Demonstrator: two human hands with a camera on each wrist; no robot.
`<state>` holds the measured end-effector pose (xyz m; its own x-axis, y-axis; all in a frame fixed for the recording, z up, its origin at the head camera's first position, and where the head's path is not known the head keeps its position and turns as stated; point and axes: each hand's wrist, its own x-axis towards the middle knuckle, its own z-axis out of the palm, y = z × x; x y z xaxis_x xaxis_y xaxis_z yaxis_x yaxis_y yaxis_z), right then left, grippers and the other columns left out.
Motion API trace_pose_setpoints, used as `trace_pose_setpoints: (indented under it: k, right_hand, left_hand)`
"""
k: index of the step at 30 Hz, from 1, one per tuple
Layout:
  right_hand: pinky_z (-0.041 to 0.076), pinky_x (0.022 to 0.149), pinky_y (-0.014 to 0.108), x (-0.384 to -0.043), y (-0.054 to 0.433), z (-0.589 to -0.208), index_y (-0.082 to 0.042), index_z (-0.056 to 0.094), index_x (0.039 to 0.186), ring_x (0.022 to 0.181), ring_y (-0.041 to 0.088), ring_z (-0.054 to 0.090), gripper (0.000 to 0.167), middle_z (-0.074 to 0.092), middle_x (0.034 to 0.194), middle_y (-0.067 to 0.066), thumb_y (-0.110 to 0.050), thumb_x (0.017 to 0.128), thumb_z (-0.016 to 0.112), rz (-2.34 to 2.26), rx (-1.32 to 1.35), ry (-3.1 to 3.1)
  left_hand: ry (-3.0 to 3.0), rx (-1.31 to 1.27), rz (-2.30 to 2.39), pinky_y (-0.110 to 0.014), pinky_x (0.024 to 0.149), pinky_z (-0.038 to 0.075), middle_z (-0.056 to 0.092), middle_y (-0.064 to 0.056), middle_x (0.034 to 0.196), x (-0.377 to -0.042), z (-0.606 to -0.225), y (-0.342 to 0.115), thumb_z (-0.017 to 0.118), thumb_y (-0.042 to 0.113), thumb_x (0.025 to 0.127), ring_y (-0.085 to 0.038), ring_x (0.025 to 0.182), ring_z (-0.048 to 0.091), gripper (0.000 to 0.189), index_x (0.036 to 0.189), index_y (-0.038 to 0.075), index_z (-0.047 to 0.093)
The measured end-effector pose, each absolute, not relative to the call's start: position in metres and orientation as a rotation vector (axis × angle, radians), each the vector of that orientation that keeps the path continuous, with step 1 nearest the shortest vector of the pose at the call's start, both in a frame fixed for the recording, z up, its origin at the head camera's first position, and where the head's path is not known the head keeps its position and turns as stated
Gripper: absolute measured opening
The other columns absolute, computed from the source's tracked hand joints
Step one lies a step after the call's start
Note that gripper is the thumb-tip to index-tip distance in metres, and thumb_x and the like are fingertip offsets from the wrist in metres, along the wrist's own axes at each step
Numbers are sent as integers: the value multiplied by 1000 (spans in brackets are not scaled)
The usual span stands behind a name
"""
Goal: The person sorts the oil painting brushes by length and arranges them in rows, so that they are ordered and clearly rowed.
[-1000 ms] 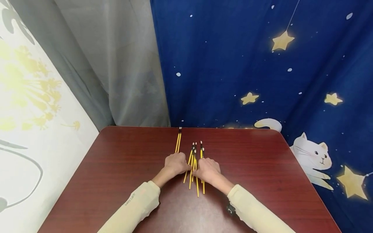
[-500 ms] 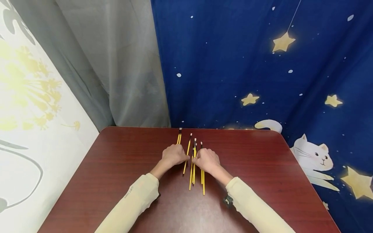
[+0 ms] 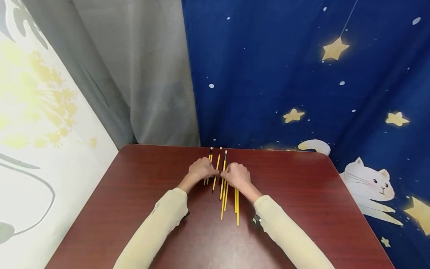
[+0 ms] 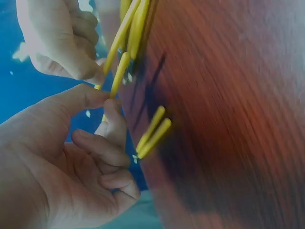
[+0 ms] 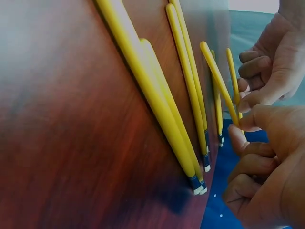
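Observation:
My left hand [image 3: 202,169] pinches a yellow-handled paintbrush [image 4: 120,74] between thumb and forefinger, its pale tip pointing to the table's far edge. Two more paintbrushes [image 3: 209,157] lie side by side partly behind that hand. Close on its right, my right hand [image 3: 237,175] pinches another paintbrush [image 5: 220,81] by thumb and fingertip, tip also pointing away. Other paintbrushes [image 5: 187,71] lie just beneath and beside it, their handles toward me. Two paintbrushes [image 3: 237,203] stretch out from under the right hand, which hides their tips in the head view.
The dark red wooden table [image 3: 134,216] has rounded far corners. A grey curtain [image 3: 161,93] and a blue star-patterned curtain [image 3: 255,93] hang behind its far edge. A pale patterned surface [image 3: 67,168] stands along the left side.
Both hands have shifted toward the far edge. The left hand's paintbrush has moved away from the bunch, up beside the two left ones. The right hand has drawn one paintbrush farther forward.

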<state>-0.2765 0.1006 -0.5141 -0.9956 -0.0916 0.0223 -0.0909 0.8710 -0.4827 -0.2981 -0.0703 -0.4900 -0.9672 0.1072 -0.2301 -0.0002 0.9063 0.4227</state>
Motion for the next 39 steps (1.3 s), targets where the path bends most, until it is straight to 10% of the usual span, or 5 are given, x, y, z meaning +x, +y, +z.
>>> trace_pose_setpoints:
  k: [39]
  right_hand:
    - [45, 54, 38, -373, 87, -540, -19, 57, 57, 57, 23, 55, 45, 51, 56, -1, -39, 94, 72, -566, -214, 2798]
  left_hand:
    - [2868, -82, 524, -40, 75, 55, 74, -8, 100, -327, -496, -78, 78, 47, 87, -25, 80, 64, 38, 98, 12, 73]
